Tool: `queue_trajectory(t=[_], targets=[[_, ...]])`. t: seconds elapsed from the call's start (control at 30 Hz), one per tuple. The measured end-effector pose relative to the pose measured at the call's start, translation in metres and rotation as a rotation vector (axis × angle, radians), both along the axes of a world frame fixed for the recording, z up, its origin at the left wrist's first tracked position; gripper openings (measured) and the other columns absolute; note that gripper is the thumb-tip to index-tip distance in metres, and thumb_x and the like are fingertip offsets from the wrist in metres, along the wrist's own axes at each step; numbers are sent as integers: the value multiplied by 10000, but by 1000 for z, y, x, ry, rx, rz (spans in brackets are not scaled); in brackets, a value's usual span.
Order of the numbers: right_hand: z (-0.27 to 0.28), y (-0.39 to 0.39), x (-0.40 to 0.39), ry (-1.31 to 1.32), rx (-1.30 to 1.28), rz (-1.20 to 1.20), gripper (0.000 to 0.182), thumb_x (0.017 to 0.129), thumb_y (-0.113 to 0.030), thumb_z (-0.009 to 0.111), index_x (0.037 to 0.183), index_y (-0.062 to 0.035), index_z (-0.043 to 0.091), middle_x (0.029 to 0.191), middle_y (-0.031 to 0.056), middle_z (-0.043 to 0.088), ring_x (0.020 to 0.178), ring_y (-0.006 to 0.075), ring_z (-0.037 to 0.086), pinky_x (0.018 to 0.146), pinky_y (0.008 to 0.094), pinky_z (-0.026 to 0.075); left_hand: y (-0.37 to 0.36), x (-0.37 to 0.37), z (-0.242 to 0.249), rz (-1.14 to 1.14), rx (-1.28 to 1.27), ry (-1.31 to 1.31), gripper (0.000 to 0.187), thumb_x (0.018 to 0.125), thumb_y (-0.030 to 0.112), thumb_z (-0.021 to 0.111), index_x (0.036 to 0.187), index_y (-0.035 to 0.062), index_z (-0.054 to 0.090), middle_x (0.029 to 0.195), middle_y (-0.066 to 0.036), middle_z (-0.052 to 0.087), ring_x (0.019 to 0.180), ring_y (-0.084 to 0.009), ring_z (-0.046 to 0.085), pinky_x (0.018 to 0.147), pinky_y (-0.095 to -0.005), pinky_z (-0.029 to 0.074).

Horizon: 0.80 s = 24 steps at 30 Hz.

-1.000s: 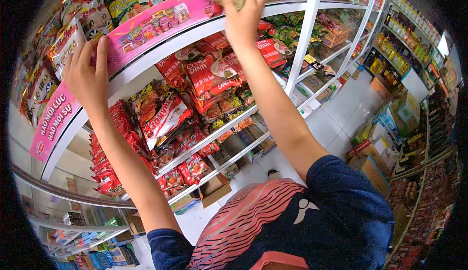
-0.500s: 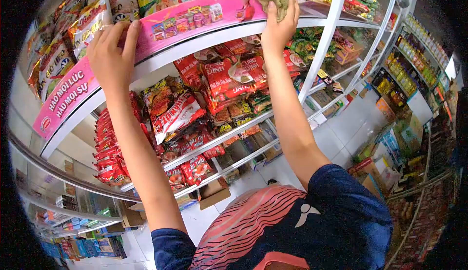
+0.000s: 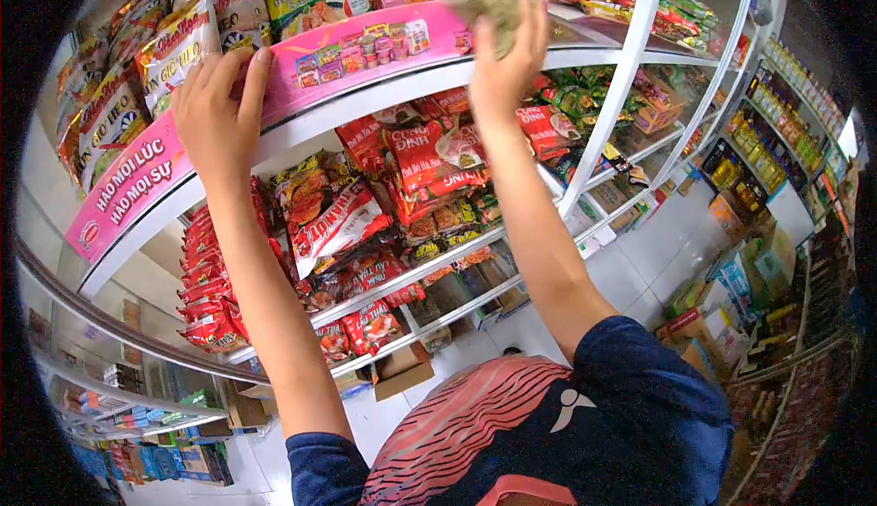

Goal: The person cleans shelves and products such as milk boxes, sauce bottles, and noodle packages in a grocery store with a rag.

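My right hand (image 3: 504,72) grips a crumpled olive-brown cloth (image 3: 498,15), blurred by motion, against the upper part of a pink printed shelf strip (image 3: 365,54). Further left, my left hand (image 3: 217,113) is hooked over the same strip's top edge, its fingertips partly out of sight behind it. Close to those fingers stands a white and red noodle packet (image 3: 178,54). Under the strip runs the white shelf edge (image 3: 338,104).
Red noodle packets (image 3: 425,163) fill the shelf below, between my arms. A white metal post (image 3: 610,95) rises right of my right hand. Bottles (image 3: 754,131) line a rack at far right. An open cardboard box (image 3: 402,374) sits on the tiled floor (image 3: 639,259).
My right hand has moved slightly left along the pink strip with the cloth, covering the printed figure there. My left hand keeps its hold on the strip; the view has shifted slightly.
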State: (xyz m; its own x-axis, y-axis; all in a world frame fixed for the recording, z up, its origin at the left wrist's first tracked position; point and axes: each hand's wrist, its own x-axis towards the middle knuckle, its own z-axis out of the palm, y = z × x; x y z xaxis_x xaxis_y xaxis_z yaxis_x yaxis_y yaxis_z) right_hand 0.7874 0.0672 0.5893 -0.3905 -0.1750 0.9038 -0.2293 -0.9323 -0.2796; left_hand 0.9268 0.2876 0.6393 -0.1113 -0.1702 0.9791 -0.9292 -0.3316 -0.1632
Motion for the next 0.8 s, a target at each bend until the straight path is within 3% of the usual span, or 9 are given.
queue_trajectory(t=[0.13, 0.17, 0.3, 0.4, 0.47, 0.6, 0.67, 0.73, 0.8], targets=[[5, 34, -1, 499, -394, 231, 604, 587, -129, 661, 1158, -99, 467, 1213, 138, 424, 1145, 325, 370, 967, 416, 297, 0, -2, 0, -10, 6, 13, 178, 765, 252, 583, 760, 75, 597, 667, -29, 542, 628, -183, 497, 593, -300, 332], [5, 27, -4, 474, -362, 190, 626, 538, -117, 672, 1136, -99, 486, 1209, 133, 429, 1121, 316, 394, 950, 401, 325, 0, -3, 0, -13, 4, 19, 181, 766, 253, 583, 764, 73, 598, 667, -31, 543, 626, -184, 496, 596, -300, 334], [3, -10, -14, -18, -27, 167, 488, 661, -132, 635, 1116, -41, 484, 1202, 183, 422, 1105, 351, 394, 958, 404, 296, 0, -3, -1, -36, -5, 39, 185, 768, 253, 581, 778, 70, 604, 670, -41, 548, 626, -188, 498, 609, -298, 342], [0, 15, -2, 233, -226, 127, 527, 632, -148, 651, 1121, -54, 479, 1208, 176, 417, 1137, 356, 364, 979, 405, 272, 0, -5, 0, -40, 4, 54, 186, 766, 253, 583, 780, 68, 606, 669, -50, 550, 633, -190, 502, 619, -297, 347], [-3, 39, -6, 603, -391, 297, 644, 553, -61, 594, 1179, -99, 444, 1227, 157, 406, 1174, 322, 339, 1000, 408, 250, -1, 0, -1, -7, 24, 43, 192, 765, 255, 583, 779, 65, 613, 678, -60, 559, 639, -195, 510, 625, -297, 352], [2, -12, -20, 363, -247, 244, 627, 570, -62, 582, 1178, -43, 429, 1232, 172, 393, 1179, 342, 320, 1000, 419, 240, -2, 1, -2, -105, -8, 66, 145, 754, 178, 601, 800, 42, 624, 715, -87, 583, 659, -210, 532, 633, -291, 376], [3, -31, -25, 151, -61, 274, 624, 652, -98, 588, 1228, -25, 358, 1289, 215, 294, 1220, 391, 211, 998, 447, 198, -1, 1, -1, -107, -1, 49, 141, 758, 171, 596, 794, 38, 626, 704, -90, 585, 681, -216, 537, 648, -277, 385], [4, -14, -16, 244, -99, 200, 688, 675, -155, 614, 1268, -32, 289, 1320, 227, 222, 1233, 407, 159, 1006, 475, 148, 3, 11, -2, -56, 43, 21, 151, 753, 174, 599, 835, 50, 625, 788, -83, 590, 764, -218, 532, 702, -293, 381], [2, 15, -14, 521, -166, 280, 765, 759, -422, 516, 1312, -17, 176, 1338, 252, 161, 1246, 416, 109, 1014, 482, 85, 0, 3, 0, -3, 90, -17, 173, 749, 178, 602, 876, 63, 623, 872, -76, 595, 846, -220, 527, 756, -310, 376]])
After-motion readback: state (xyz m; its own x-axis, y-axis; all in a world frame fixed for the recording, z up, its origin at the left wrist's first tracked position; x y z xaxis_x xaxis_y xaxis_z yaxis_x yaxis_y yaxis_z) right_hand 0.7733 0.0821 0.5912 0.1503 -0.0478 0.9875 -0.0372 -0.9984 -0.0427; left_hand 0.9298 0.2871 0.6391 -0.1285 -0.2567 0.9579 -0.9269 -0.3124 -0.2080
